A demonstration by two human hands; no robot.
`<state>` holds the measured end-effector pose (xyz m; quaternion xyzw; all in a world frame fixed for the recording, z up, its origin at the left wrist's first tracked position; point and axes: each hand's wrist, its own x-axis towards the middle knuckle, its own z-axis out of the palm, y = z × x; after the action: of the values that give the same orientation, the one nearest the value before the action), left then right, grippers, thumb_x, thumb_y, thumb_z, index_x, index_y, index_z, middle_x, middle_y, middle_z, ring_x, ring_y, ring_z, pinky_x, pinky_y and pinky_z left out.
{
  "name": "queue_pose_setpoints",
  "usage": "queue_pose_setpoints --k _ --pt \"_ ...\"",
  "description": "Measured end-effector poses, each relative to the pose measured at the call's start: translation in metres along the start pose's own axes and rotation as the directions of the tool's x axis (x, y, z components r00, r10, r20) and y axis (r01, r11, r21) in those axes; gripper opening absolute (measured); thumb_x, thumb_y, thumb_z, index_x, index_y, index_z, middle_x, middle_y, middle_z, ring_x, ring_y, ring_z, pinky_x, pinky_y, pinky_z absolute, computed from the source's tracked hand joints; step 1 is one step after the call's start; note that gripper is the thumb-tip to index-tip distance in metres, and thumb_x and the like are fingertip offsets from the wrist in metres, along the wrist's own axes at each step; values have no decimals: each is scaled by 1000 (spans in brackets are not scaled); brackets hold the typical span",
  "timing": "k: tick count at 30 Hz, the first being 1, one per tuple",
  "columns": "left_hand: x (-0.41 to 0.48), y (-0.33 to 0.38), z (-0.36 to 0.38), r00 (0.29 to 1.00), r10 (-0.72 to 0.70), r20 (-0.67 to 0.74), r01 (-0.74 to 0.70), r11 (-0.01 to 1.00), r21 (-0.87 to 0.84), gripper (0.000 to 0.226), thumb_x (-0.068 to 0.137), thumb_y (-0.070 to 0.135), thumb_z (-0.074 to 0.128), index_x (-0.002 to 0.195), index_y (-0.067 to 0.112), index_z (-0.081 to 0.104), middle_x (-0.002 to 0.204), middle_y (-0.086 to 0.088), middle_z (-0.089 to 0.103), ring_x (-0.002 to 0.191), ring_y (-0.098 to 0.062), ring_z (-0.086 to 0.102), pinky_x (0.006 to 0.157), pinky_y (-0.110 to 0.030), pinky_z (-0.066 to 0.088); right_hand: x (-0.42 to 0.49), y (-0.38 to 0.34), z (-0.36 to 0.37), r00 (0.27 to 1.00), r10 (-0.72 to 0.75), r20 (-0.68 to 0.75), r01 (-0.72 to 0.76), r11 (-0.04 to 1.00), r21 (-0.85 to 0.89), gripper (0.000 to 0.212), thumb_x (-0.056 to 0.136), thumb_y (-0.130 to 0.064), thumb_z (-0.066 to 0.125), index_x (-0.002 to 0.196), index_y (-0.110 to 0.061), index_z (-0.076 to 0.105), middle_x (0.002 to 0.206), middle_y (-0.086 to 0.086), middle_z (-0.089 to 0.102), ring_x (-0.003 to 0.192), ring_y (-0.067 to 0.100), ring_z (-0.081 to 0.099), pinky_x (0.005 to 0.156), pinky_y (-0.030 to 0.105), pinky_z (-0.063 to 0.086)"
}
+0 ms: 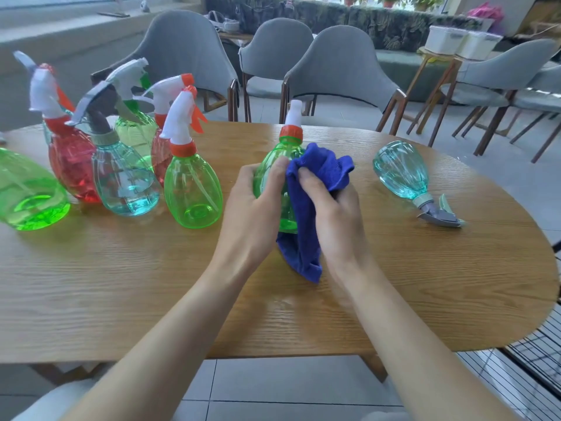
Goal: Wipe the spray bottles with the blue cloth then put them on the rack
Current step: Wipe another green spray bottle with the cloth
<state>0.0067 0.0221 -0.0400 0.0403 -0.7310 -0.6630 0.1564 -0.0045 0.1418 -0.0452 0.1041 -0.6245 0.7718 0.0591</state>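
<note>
Bright, even daylight enters from the windows (60,0) at the far side. Shadows on the tabletop (121,284) are soft and faint, and the translucent spray bottles (127,183) glow with small highlights. Wide-angle distortion bows the tabletop rim and stretches the chairs (516,68) at the right edge. Motion blur smears the far-left spray heads and the right forearm (364,299). The background is slightly soft.

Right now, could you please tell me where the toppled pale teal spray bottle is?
In the head view, the pale teal spray bottle lies at the right of the wooden table, right of the blue cloth.
</note>
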Motion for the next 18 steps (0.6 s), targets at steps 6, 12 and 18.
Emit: queue_pose_setpoints --k 6,12,18 --pt "-4 1 -3 981 54 184 -66 996 57 29 103 56 59 117 31 65 94 10 77 86 -4 72 75 -21 54 8 -10 -8 993 33 -113 -32 999 18 23 103 -34 65 85 -31 79 91 5 72 89 23 69 88 48 57" --pt "-9 0 1 986 110 122 -124 986 115 29 102 53 62 121 31 62 94 10 76 88 -5 72 84 -34 59 6 -9 -5 992 88 -90 -75 988 137 16 106 -23 63 96 -20 75 92 2 78 87 17 75 79 34 61" --pt "-6 -1 -5 969 120 214 -151 980 134 30 103 53 61 124 31 63 95 12 76 89 -3 72 81 -26 58 11 -9 -10 984 143 -103 -121 974 193 18 103 -31 67 99 -17 78 99 9 77 94 26 74 95 49 58"
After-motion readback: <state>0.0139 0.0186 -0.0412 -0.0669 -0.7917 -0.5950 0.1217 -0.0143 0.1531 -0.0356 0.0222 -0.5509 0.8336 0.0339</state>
